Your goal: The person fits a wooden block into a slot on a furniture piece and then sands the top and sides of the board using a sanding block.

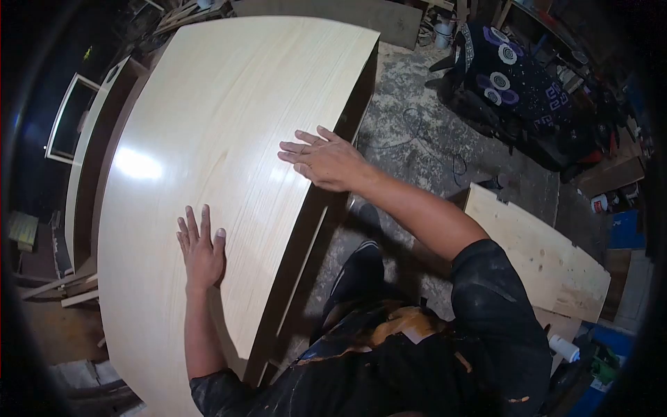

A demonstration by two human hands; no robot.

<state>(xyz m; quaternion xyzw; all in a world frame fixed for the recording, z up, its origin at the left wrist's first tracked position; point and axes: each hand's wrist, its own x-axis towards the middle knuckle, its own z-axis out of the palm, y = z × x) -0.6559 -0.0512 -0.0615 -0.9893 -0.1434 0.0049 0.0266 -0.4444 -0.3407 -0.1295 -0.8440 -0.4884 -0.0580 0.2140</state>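
Observation:
A large, pale, glossy wooden panel (222,104) forms the top of a piece with dark sides. Over its lower middle is my left hand (203,254), fingers spread and pointing away from me, with nothing in it. My right hand (325,161) lies at the panel's right edge, palm down, fingers apart and reaching left over the surface. It holds nothing. A bright light reflection shows on the left part of the panel.
A wooden board (535,243) is at the right beside a white bottle (563,349). A motorbike under a patterned dark cover (517,80) stands at the upper right. Another wooden frame (97,153) is left of the panel. A cable lies on the stained floor (410,97).

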